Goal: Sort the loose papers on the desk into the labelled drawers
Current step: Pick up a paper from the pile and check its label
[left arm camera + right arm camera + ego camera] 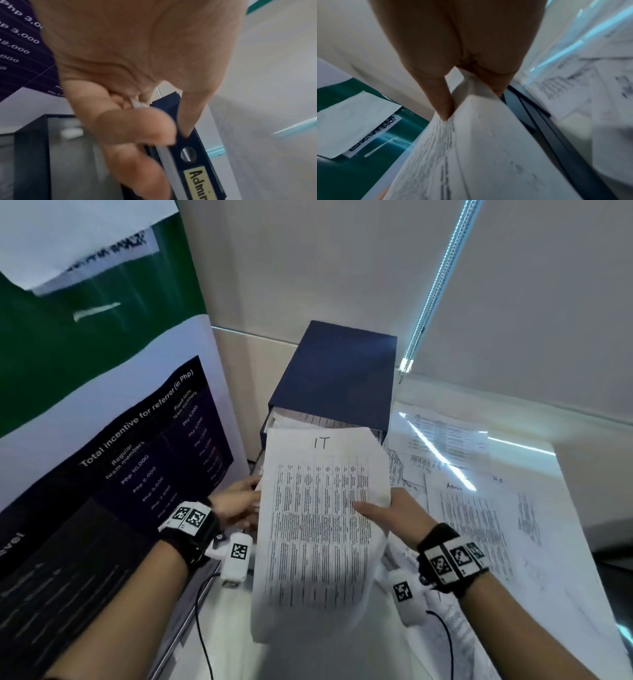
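The right hand [397, 517] holds a big sheet of paper [318, 529] with "IT" written at its top. The thumb lies on the printed side and the other fingers are behind the sheet, so the hand pinches it at its right edge. In the right wrist view the fingers [443, 102] squeeze the paper [488, 148] between them. The sheet is up in the air, in front of the dark blue drawer box [337, 371]. Its long side runs from the person toward the box. The "IT" end points away, at the box, and the bottom end hangs down near the person. The sheet bends a little.

The left hand [236, 505] is at the left edge of the sheet, low by the box. In the left wrist view its fingers [137, 128] are curled around the front of a drawer [193, 148]. That drawer has a yellow label [197, 184] that says "Admin".

The top drawer of the box is open, and papers show inside it. More loose papers [479, 508] lie flat on the desk [582, 594] to the right. One says "Admin" at its top. A dark poster [113, 474] with white words stands on the left.
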Demonstrator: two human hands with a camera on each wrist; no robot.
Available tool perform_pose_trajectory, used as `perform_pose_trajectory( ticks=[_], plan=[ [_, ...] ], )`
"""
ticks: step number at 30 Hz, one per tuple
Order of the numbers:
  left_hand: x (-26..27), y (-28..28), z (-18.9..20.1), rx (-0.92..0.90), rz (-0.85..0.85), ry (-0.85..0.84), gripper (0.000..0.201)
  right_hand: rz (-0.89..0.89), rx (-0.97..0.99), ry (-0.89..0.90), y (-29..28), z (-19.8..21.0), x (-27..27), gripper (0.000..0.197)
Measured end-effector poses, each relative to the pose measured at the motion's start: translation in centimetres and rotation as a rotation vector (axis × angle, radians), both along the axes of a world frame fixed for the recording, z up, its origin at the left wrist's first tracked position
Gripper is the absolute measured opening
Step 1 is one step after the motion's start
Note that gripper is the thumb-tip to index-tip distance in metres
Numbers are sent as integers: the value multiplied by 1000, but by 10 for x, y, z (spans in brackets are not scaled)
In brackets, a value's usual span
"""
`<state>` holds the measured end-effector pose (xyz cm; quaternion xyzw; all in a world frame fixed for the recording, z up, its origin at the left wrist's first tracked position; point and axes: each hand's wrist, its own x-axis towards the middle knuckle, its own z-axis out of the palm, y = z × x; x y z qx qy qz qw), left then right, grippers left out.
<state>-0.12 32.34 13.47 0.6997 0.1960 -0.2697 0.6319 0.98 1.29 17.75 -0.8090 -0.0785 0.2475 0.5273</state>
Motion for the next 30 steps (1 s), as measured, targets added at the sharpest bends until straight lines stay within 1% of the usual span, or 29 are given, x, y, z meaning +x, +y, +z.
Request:
perform_pose_trajectory(
  ticks=[1, 2, 3, 4, 6, 7, 8, 10, 11, 13, 14, 15, 16, 17, 18, 19, 20, 21, 23, 24, 25, 26, 27, 28, 29, 30],
  plan=[
    [0, 0, 1, -12, -1, 12, 24, 0, -37, -27, -2, 3, 8, 27],
    [3, 0, -1, -13, 36, 6, 28, -4, -79, -31, -3, 4, 16, 28],
    [9, 0, -3, -12, 111, -18, 32, -8, -124, -18, -3, 1, 25, 31],
    [16, 0, -6, 1, 205, -39, 36, -8, -168, 2, -2, -3, 31, 41],
    [26, -3, -9, 41, 331, -82, 39, -31, -246, 61, 0, -14, 39, 76],
    [29, -5, -9, 65, 367, -99, 40, -53, -258, 79, 1, -21, 41, 85],
    [33, -6, -11, 64, 402, -115, 38, -68, -247, 71, 2, -24, 43, 80],
    [39, -9, -14, 6, 472, -152, 30, -107, -206, 9, 5, -18, 39, 54],
    [42, -7, -17, 17, 461, -168, 29, -122, -180, -26, 6, -11, 36, 43],
    [45, -7, -19, 73, 354, -209, 33, -116, -135, -90, 4, 5, 27, 29],
    [42, -8, -19, 62, 333, -234, 34, -98, -114, -104, 0, 10, 21, 25],
    [35, -12, -14, 27, 359, -270, 33, -87, -99, -106, -2, 16, 13, 24],
    [26, -15, -12, 31, 404, -320, 30, -69, -71, -93, -3, 19, 5, 23],
    [14, -16, -10, 83, 449, -381, 29, -58, -45, -67, -3, 19, -5, 23],
    [2, -16, -12, 150, 448, -431, 26, -47, -14, -38, -3, 14, -14, 24],
    [-13, -14, -13, 182, 410, -442, 23, -40, -4, -10, 1, 10, -25, 27],
    [-28, -12, -13, 159, 344, -405, 20, -39, 14, 26, 5, 0, -35, 28],
    [-44, -8, -15, 107, 263, -319, 25, -51, 47, 74, 11, -9, -45, 28],
    [-76, 3, -21, -43, 182, -104, 56, -97, 121, 205, 22, -37, -66, 30],
    [-90, 11, -26, -102, 158, -49, 69, -118, 136, 280, 27, -51, -76, 31],
    [-104, 19, -31, -137, 130, -30, 78, -144, 155, 359, 32, -67, -85, 32],
    [-117, 26, -34, -141, 113, -18, 84, -151, 170, 438, 37, -81, -94, 32],
    [-128, 35, -42, -107, 74, -15, 85, -152, 180, 512, 41, -93, -102, 34],
    [-140, 43, -49, -41, 11, -11, 79, -147, 175, 583, 45, -105, -112, 40],
    [-150, 48, -56, 22, -65, 8, 68, -153, 170, 648, 49, -113, -121, 46],
    [-159, 50, -62, 64, -147, 43, 56, -165, 168, 717, 51, -118, -130, 46]
  ],
)
